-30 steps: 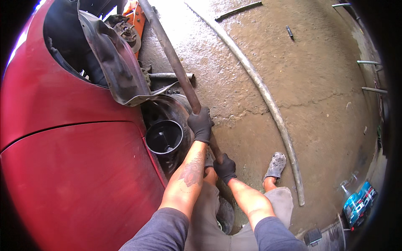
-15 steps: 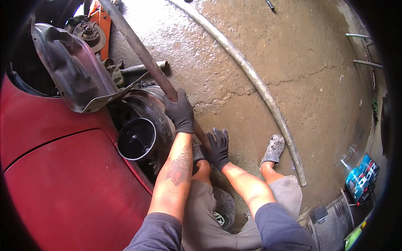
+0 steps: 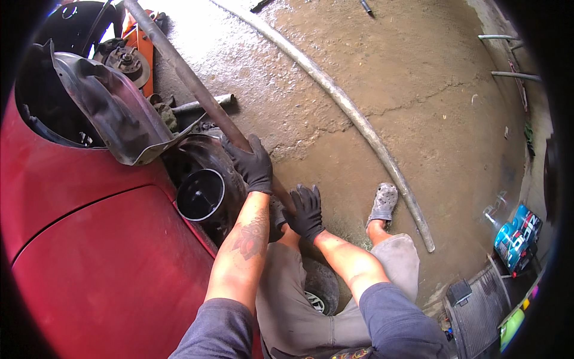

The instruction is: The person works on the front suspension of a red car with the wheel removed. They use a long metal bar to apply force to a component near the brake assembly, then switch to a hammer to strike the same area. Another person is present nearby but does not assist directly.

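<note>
A long rusty metal pipe point(image 3: 191, 81) slants from the upper left down to my hands. My gloved left hand point(image 3: 251, 166) straddles it, thumb and fingers on opposite sides, holding it loosely. Near its lower end, my gloved right hand point(image 3: 307, 213) rests its palm against the pipe with the fingers stretched out. The pipe's very end is hidden by the right hand and my leg. Beside my left hand is a dark wheel-shaped part point(image 3: 233, 188), with a black round container point(image 3: 201, 194) at its side.
A red car body panel point(image 3: 113, 251) fills the left, with a dented dark liner point(image 3: 110, 105) above it. Behind are a brake disc point(image 3: 128, 64) and an orange stand point(image 3: 143, 45). A long grey pipe point(image 3: 353, 110) lies across the wet floor. Blue bottles point(image 3: 517, 239) stand at right.
The view has shifted slightly. My left hand's grip has loosened, with the fingers and thumb spread more around the pipe. My right hand stays by the pipe's lower end.
</note>
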Demonstrator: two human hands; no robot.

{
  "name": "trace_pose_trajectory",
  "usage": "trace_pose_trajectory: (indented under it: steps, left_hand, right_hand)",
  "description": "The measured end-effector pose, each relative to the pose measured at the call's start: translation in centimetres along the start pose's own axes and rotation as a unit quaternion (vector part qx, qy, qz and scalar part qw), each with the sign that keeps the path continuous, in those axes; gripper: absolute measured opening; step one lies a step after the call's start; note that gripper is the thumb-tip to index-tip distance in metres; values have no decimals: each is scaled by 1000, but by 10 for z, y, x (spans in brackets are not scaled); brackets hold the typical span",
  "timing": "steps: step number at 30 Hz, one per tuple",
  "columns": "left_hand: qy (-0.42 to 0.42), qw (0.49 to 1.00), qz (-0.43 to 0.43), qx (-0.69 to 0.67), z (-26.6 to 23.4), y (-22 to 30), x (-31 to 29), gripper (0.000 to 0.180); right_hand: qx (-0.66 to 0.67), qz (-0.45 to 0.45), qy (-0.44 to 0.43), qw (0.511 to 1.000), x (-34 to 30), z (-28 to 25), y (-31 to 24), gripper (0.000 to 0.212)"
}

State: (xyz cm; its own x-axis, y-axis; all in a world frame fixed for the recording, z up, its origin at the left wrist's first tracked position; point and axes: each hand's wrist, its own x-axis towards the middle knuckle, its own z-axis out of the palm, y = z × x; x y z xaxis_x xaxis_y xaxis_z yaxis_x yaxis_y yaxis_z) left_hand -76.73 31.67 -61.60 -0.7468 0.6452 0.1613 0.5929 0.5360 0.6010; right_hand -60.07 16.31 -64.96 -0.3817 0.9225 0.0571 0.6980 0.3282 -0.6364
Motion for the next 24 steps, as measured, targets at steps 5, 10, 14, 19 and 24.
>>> trace_pose_trajectory:
  steps: [5, 10, 14, 19, 24]
  left_hand:
    - [-14, 994, -48, -92, 18, -4, 5, 71]
    - [-29, 994, -54, -87, 40, -27, 8, 70]
    - [-17, 993, -29, -111, 60, -34, 9, 70]
    - [3, 997, 13, -73, 66, -51, 13, 68]
    - [-22, 988, -59, -140, 73, -49, 14, 64]
  right_hand:
    - [26, -13, 5, 1000, 7, 33, 24, 69]
    - [49, -24, 18, 998, 13, 86, 49, 69]
    - [46, -27, 28, 998, 21, 104, 68, 67]
    - [15, -43, -11, 999, 34, 104, 61, 67]
    - [-1, -65, 7, 998, 37, 112, 71, 66]
